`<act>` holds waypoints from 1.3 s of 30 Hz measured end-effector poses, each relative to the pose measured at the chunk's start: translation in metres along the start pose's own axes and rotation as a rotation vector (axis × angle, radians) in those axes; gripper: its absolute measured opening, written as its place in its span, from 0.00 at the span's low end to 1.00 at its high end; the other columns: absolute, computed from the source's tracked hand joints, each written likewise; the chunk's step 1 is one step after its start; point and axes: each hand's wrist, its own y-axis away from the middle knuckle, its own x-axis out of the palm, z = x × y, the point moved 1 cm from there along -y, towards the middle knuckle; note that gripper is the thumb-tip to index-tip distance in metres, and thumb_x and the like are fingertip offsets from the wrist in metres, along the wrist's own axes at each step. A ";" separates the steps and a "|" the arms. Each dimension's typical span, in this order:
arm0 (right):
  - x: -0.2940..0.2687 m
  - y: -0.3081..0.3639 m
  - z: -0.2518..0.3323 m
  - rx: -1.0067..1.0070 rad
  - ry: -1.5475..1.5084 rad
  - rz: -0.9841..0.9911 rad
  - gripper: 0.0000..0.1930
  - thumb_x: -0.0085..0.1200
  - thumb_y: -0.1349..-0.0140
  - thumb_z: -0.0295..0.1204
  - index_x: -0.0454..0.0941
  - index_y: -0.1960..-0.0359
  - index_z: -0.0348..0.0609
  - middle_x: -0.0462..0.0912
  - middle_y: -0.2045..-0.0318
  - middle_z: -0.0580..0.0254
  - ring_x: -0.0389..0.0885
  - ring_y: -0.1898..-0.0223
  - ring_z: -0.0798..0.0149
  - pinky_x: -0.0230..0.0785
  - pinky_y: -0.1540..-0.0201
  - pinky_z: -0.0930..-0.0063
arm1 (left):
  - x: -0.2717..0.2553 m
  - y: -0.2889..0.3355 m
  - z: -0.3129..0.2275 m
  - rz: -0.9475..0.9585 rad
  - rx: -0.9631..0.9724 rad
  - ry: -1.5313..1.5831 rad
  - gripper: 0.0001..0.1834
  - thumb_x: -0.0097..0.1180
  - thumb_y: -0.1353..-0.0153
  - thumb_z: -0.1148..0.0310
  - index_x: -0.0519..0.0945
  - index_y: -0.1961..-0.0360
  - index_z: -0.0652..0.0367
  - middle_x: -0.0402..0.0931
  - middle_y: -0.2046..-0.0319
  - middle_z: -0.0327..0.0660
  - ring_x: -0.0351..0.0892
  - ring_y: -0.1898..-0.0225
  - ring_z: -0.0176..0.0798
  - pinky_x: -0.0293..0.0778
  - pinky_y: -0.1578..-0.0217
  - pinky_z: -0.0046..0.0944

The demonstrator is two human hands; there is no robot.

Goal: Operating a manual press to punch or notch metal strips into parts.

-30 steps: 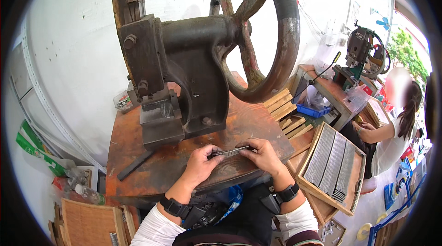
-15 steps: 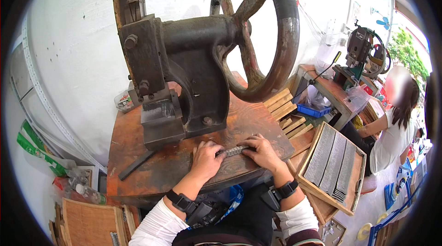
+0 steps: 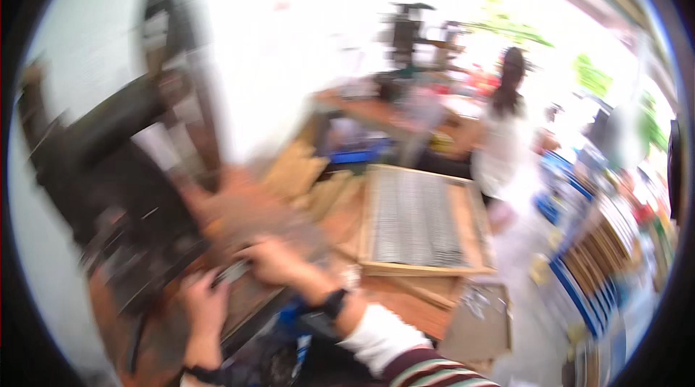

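Note:
Motion blurs the whole head view. My left hand and my right hand are closed at the two ends of a short, silvery segmented metal strip, which looks like a piece of link band. Both hands are over the front part of the worn reddish-brown wooden table. To their left stands a heavy dark hand press with a large handwheel. A dark bar lies by the press, left of my left hand. Fine finger detail is smeared.
Right of the table, a wooden tray holds rows of similar metal strips. A smaller tray with loose pieces is below it. Wooden blocks and a blue bin lie beyond. A person in white sits near another press.
The view has swung to the right, so the press, table and my hands now appear farther left. Both hands still hold the metal strip.

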 end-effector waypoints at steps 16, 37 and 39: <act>0.009 -0.004 -0.011 -0.065 -0.125 -0.104 0.14 0.60 0.57 0.25 0.83 0.65 0.47 0.77 0.61 0.54 0.71 0.51 0.49 0.64 0.47 0.59 | 0.024 -0.007 0.047 -0.058 0.026 0.024 0.09 0.62 0.55 0.79 0.75 0.71 0.68 0.72 0.70 0.50 0.70 0.65 0.54 0.67 0.60 0.46; 0.007 -0.007 -0.008 0.002 -0.138 -0.014 0.16 0.60 0.57 0.25 0.83 0.62 0.47 0.75 0.50 0.48 0.69 0.45 0.46 0.62 0.43 0.57 | 0.017 -0.007 0.034 -0.123 -0.077 0.061 0.11 0.66 0.60 0.78 0.77 0.74 0.68 0.76 0.77 0.50 0.74 0.71 0.51 0.69 0.66 0.45; 0.007 -0.007 -0.011 0.001 -0.133 -0.040 0.15 0.60 0.57 0.25 0.83 0.63 0.48 0.75 0.50 0.49 0.69 0.45 0.46 0.63 0.44 0.57 | 0.019 -0.011 0.036 -0.111 -0.083 0.055 0.12 0.66 0.60 0.78 0.77 0.74 0.68 0.76 0.78 0.50 0.74 0.72 0.52 0.69 0.66 0.45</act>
